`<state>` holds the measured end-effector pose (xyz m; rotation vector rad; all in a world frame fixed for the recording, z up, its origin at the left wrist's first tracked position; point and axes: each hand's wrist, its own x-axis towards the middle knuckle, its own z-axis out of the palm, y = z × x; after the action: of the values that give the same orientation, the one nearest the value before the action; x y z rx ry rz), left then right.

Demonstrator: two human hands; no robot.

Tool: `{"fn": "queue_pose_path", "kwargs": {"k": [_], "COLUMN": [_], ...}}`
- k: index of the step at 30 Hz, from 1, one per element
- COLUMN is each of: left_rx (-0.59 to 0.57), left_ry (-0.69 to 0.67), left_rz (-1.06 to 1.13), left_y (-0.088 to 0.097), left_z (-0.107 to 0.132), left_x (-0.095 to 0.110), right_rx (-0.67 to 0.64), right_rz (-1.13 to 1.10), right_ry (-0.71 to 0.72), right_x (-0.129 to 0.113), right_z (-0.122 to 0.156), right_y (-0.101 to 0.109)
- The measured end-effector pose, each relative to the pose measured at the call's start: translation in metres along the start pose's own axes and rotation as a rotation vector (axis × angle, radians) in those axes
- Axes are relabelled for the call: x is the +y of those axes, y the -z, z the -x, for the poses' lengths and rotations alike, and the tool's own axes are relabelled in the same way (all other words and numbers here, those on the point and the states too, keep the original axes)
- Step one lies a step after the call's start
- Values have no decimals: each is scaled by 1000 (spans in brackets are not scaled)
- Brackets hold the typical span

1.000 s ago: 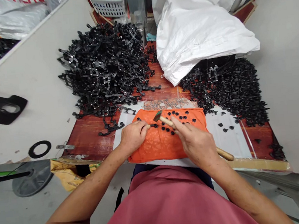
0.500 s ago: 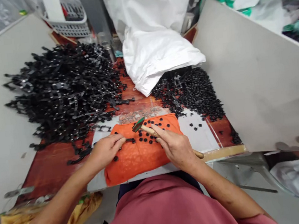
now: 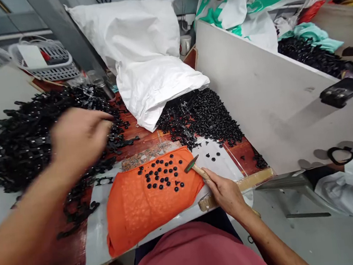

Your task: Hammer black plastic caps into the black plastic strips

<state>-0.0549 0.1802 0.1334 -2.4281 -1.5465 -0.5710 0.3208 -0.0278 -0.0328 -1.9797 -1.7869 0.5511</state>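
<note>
My right hand (image 3: 229,192) is wrapped around the wooden handle of a hammer (image 3: 197,168), whose head is at the orange cloth's (image 3: 134,209) right edge. It should feel rigid and head-heavy, best held by the wood. My left hand (image 3: 75,137), blurred over the black parts (image 3: 33,140), may grip something; I cannot tell. The 2 hands are well apart.

I get bright, even light, seemingly from above, with small glints on the black parts pile (image 3: 22,154) and a soft shadow on the grey partition (image 3: 254,89). My left hand (image 3: 75,135) is blurred, my right hand (image 3: 226,190) sharper; wide-angle distortion stretches the edges.
</note>
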Motion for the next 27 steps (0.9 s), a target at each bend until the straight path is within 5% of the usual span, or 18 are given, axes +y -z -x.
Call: {"fn": "queue_pose_path", "kwargs": {"k": [3,5,7,10,13,17,21,24,27], "left_rx": [-232,-292,-317,-366,-367,-302,-416,-490,-595], "left_ry": [-405,-536,-612,-701,-588,-194,173,241,250], "left_rz": [122,145,161,168,250,705,1204,1294,1265], "left_y": [-89,-134,-164,-184,-182,-157,-124,-104,-88], "left_z": [-40,-55,-65,-80,-95,-91,-43,8,50], "left_x": [113,164,191,201,196,187,176,173,177], "right_rx": [-35,-55,-54,-41,-38,-34,28,130,86], "right_rz": [-2,-11,-13,-25,-91,-260,-544,-708,-796], "right_ry": [-13,-12,-8,9,15,13,-29,-118,-133], "right_x": [2,2,1,-1,0,10,20,9,-19], "right_z": [-5,-6,-6,-4,-2,0,-4,-16,-34], "right_y": [0,2,3,4,5,2,1,12,28]}}
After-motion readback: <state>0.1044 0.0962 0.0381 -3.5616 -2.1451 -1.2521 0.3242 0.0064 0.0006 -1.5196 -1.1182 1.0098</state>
